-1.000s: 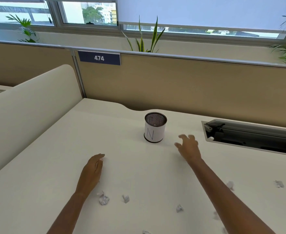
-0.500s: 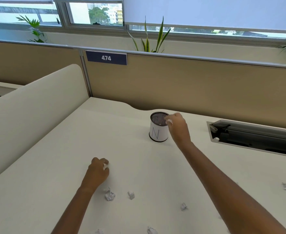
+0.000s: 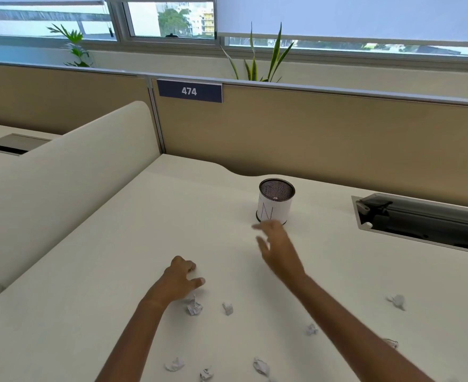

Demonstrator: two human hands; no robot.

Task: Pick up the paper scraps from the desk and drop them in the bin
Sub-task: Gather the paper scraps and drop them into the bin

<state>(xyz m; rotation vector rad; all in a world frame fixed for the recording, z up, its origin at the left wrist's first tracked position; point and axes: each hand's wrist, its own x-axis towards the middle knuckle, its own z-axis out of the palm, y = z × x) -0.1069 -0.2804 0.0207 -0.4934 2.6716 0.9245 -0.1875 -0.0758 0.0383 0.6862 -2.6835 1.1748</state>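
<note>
White paper scraps (image 3: 194, 307) lie just beside the curled left hand (image 3: 177, 282).

Counter layout, as we see it

We note the bin (image 3: 276, 201) on the counter (image 3: 117, 257) before the partition (image 3: 310, 133), cable tray (image 3: 425, 219) to its right, paper scraps (image 3: 194, 307) scattered nearer us.
</note>
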